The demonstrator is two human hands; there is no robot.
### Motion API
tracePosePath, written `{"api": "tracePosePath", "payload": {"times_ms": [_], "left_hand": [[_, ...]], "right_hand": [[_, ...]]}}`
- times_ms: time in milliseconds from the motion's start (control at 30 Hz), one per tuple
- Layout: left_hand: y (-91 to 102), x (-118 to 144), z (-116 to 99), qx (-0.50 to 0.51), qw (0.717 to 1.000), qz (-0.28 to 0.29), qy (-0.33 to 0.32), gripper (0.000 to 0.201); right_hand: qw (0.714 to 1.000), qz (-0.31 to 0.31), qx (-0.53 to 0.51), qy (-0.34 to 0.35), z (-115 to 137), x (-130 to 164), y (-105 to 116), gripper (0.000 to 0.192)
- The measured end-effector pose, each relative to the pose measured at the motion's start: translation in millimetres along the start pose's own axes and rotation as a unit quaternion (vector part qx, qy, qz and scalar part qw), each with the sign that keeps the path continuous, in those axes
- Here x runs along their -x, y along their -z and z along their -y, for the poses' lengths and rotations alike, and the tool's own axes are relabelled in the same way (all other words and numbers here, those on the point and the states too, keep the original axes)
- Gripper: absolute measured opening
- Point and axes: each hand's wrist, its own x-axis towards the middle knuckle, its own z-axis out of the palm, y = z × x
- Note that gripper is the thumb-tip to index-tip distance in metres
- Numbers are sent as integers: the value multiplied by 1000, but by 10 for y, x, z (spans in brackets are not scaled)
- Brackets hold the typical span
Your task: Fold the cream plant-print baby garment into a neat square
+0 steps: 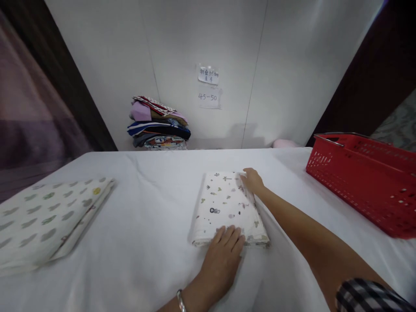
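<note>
A folded white cloth (224, 203) with small plant and figure prints lies flat on the white-covered table in front of me. My left hand (224, 255) rests on its near edge, palm down with the fingers stretched out over the fabric. At the cloth's far right corner is my right hand (252, 180), touching the edge with its fingers apart. Part of that corner is hidden by the hand. Layered folds show along the near side of the cloth.
Another folded cloth (48, 216) with grey and green prints lies at the left. A red perforated basket (357, 177) with metal handles stands at the right. Beyond the table's back edge is a stack of folded fabrics (159, 123). Two paper signs (209, 97) hang on the wall.
</note>
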Motion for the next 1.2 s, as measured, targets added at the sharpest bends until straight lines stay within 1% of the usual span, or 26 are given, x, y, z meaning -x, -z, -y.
{"api": "tracePosePath", "payload": {"times_ms": [67,133,200,267,333,433,533,633,667,733,800,900,1000,1100,1200], "left_hand": [[5,-3,-6,1,1000,1,2,39],[11,-7,-15,4,1000,-3,5,39],[20,-13,-27,10,1000,-5,5,40],[34,-21,-38,16,1000,-3,7,40],[52,-30,-45,20,1000,0,10,41],[76,-42,-42,23,1000,1,9,42],[70,-44,-24,23,1000,-2,-2,43],[30,-38,8,15,1000,-10,-17,44],[18,-37,18,12,1000,-13,-20,44],[8,-39,32,7,1000,-18,-23,45],[24,-46,30,5,999,-20,-27,46],[68,-65,0,6,999,-21,-34,44],[82,-80,-10,-1,999,-25,-38,32],[72,-69,51,-22,999,-27,-42,30],[117,3,191,-35,999,-28,-12,34]], "right_hand": [[995,30,-18,97,211,196,-22,43],[979,85,-33,183,384,440,-75,50],[961,139,-20,239,480,681,-136,57],[949,162,15,269,502,861,-182,58],[946,170,44,272,487,961,-197,57],[949,179,61,252,456,1025,-163,59],[952,183,56,237,431,1086,-104,63],[955,197,24,219,410,1154,-50,62],[960,192,8,205,404,1178,-30,60],[970,160,-24,183,390,1248,22,58],[974,118,-40,188,356,1366,83,53],[967,58,-23,249,237,1614,150,44],[951,11,8,309,65,1823,134,40],[938,-18,37,343,-63,1903,48,40],[929,-31,64,363,-99,1894,-12,39]]}}
